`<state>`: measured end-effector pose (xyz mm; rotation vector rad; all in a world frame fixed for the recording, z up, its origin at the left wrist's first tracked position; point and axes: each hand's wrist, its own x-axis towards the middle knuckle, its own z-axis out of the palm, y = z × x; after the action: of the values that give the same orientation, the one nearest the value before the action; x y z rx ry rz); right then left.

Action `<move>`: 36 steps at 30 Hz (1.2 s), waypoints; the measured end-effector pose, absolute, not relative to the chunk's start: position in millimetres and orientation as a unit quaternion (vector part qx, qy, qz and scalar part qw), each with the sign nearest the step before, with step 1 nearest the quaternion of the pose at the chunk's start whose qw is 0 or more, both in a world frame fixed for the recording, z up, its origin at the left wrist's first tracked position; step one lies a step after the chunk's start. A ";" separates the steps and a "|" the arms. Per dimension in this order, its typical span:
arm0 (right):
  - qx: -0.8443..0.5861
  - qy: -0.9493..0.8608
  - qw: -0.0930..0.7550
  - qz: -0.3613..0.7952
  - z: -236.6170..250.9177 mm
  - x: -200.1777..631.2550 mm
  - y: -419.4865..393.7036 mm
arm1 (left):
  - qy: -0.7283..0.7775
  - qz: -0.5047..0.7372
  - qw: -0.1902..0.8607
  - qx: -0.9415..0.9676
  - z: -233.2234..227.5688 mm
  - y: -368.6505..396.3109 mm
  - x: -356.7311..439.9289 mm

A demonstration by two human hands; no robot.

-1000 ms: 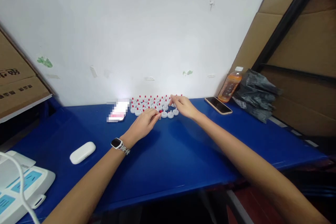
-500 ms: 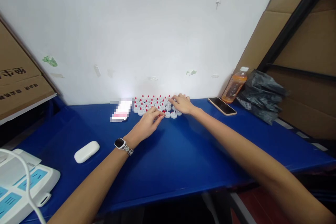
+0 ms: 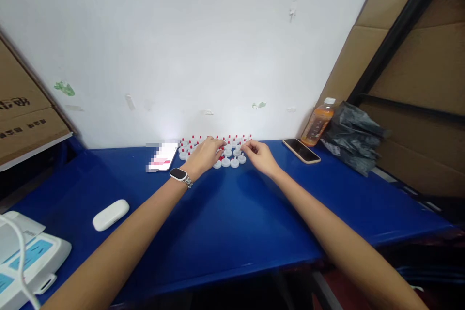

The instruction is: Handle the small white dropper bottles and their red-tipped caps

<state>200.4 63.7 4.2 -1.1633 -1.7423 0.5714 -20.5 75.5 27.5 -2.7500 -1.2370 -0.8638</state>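
Blue table (image 3: pixel 232 223): your left hand (image 3: pixel 205 154) lies loosely open, palm down, over the red-tipped caps (image 3: pixel 228 157); your right hand (image 3: pixel 259 155) pinches one.

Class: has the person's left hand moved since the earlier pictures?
Yes. The left hand has moved away from the person, further in over the cluster of red-tipped white caps.

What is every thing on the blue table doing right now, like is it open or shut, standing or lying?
Left hand: resting on the white and red caps, holding nothing that shows.
Right hand: fingertips at the caps' edge.
White and red caps: standing in rows, red tips up.
Bottle: capped, leaning against the cardboard.
Phone: flat, screen dark.
White case: shut, lying flat.
Black bag: crumpled.
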 end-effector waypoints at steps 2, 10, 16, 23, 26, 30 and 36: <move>-0.480 -0.699 0.474 0.236 5.0 205.5 64.5 | -0.400 -0.261 0.023 -0.878 27.4 78.2 -21.6; -0.473 -0.702 0.474 0.243 8.0 202.7 62.2 | -0.424 -0.276 0.071 -0.859 28.6 39.9 -69.2; -0.480 -0.779 0.365 0.173 15.4 175.2 80.0 | -0.459 -0.321 0.001 -0.828 14.2 23.0 -92.4; -0.540 -0.817 0.194 0.058 29.4 134.9 118.1 | -0.437 -0.332 -0.053 -0.834 2.5 23.1 -83.7; -0.541 -0.820 0.180 0.054 28.6 128.9 124.2 | -0.435 -0.330 -0.053 -0.836 2.2 21.4 -80.6; -0.530 -0.814 0.226 0.068 27.5 131.3 125.8 | -0.435 -0.335 -0.046 -0.834 4.1 19.3 -76.8; -0.491 -0.751 0.413 0.159 28.8 145.2 122.4 | -0.435 -0.337 -0.042 -0.834 6.3 15.2 -73.1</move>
<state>145.2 122.4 28.8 -1.2341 -1.8876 0.3990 -73.1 15.2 6.3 -2.6920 -1.4029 -1.0878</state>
